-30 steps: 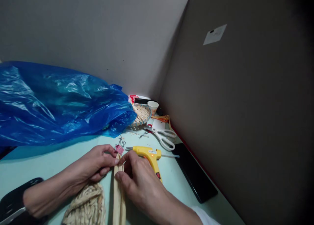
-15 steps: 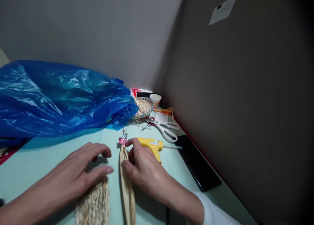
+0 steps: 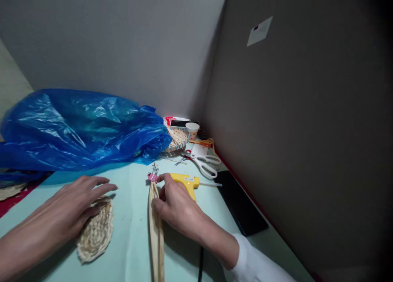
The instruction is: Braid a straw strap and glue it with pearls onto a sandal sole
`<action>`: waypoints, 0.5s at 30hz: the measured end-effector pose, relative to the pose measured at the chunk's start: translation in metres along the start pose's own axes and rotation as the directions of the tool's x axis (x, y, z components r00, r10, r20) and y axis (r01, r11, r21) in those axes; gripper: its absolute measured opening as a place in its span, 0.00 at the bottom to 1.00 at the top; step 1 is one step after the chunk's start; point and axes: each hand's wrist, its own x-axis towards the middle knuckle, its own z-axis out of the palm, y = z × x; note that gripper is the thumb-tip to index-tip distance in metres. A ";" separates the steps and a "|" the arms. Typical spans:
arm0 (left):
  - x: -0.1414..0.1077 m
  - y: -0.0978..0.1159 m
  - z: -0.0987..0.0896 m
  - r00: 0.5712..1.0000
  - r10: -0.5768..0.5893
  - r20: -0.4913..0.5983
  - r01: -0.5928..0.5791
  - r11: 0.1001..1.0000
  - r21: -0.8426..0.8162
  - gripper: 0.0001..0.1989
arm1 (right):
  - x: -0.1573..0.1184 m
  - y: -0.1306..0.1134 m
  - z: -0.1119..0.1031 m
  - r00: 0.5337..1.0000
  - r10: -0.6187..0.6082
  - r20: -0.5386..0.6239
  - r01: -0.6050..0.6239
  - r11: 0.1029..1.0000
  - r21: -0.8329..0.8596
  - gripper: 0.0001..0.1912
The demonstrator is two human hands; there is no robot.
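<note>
My right hand [image 3: 174,203] pinches the top end of a long pale straw strip [image 3: 156,237] that lies lengthwise on the light green table [image 3: 132,241]. A pink binder clip [image 3: 152,176] sits at the strip's far tip, by my fingertips. My left hand [image 3: 66,210] rests flat, fingers spread, on a round woven straw mat [image 3: 95,230] to the left of the strip. A yellow glue gun [image 3: 186,182] lies just behind my right hand, its light on.
A big blue plastic bag [image 3: 80,130] fills the back left. White scissors [image 3: 204,162], a small woven basket [image 3: 178,137], a paper cup [image 3: 192,130] and a black phone [image 3: 241,208] lie along the grey partition [image 3: 291,130] on the right.
My left hand let go of the strip's tip and slid the woven mat away to the left. My right hand stayed on the strip by the clip.
</note>
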 end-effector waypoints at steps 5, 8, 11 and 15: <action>-0.002 0.056 0.009 0.979 -0.204 0.009 0.192 0.906 -0.378 0.14 | 0.003 0.005 -0.001 1.000 0.028 -0.004 -0.028 0.997 0.071 0.21; 0.008 0.088 0.026 0.923 -0.374 0.091 0.369 0.795 -0.481 0.19 | 0.005 0.007 -0.001 0.999 0.040 -0.002 -0.040 0.991 0.131 0.22; 0.023 0.100 0.045 0.875 -0.434 0.213 0.463 0.626 -0.627 0.23 | 0.008 0.009 -0.001 0.999 0.054 0.010 -0.055 0.980 0.192 0.23; 0.030 0.100 0.057 0.835 -0.448 0.319 0.510 0.416 -0.753 0.23 | 0.009 0.013 -0.001 0.999 0.048 0.022 -0.052 0.974 0.222 0.20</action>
